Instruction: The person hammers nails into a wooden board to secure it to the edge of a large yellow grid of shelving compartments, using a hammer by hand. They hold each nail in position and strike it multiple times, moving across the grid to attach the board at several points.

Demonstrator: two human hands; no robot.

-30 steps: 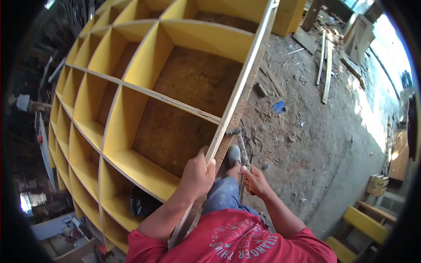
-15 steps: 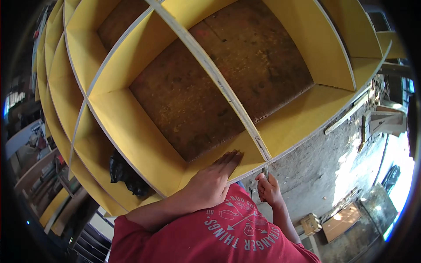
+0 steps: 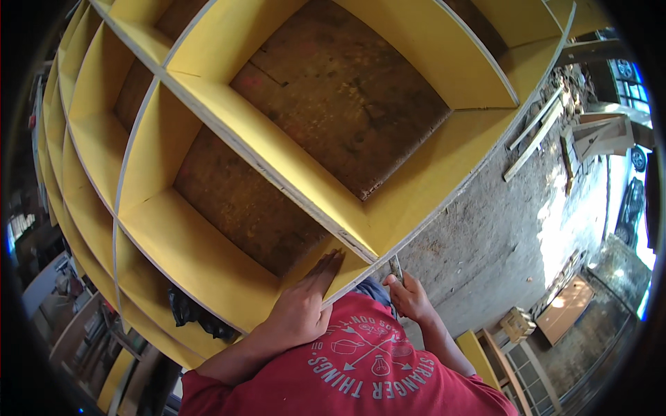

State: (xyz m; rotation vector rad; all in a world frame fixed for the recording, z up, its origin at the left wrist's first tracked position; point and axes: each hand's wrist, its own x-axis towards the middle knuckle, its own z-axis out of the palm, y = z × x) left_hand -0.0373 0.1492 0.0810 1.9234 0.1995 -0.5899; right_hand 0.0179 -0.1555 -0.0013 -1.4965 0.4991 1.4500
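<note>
In front of me stands a large yellow-painted wooden frame (image 3: 444,166), split into several box-like compartments by crossing panels. My left hand (image 3: 305,298) lies with fingers stretched along the inner face of the near panel, thumb side toward its rim. A divider (image 3: 277,173) meets that panel just beyond my fingertips. Outside the panel, close to this joint, my right hand (image 3: 409,297) is closed around a thin metal tool (image 3: 395,267). The tool's shaft points up toward the panel's outer side; its handle is mostly covered by my fingers, and I cannot tell its exact kind.
A black plastic bag (image 3: 194,315) sits inside a compartment at lower left. Wood strips (image 3: 534,139) lie on the concrete floor (image 3: 479,243) to the right. Farther right are a brown board (image 3: 565,308) and a small wooden crate (image 3: 517,324). Stacked planks (image 3: 118,378) stand at left.
The view has turned, so the frame appears shifted left and rotated. My left hand stays on the panel. My right hand keeps its tool, which now shows slightly right of the joint.
</note>
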